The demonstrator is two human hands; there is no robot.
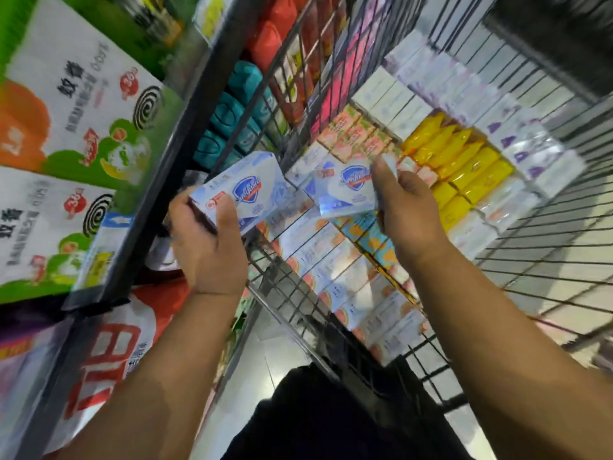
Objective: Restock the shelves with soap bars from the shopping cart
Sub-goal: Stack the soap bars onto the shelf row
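Left hand: the left hand [205, 240], centre-left of the frame, grips a white-and-blue cardboard soap box [245, 190] by its near end, thumb on the printed face.
Right hand: the right hand [408, 210], centre-right, pinches a second white-and-blue soap box [345, 190] at its right end.
Key relation: both boxes lie just beyond the fingers. Their long axes run from lower left up to upper right, and their near ends are close together. The left box sits over the black shelf edge and is the closer to the shelf, so I judge that the left hand should place first.
Cart: the grey wire shopping cart [530, 260] fills the right half. It is packed with rows of white boxes, yellow wrapped soap bars [457, 161] and pink-printed boxes.
Shelf: the black metal shelf [159, 180] slants up the left. Teal soap packs [232, 117] and red packs stand behind it, with green-and-white mosquito-coil cartons [83, 104] at the far left.
Room: a gap among the teal packs is too blurred to confirm.
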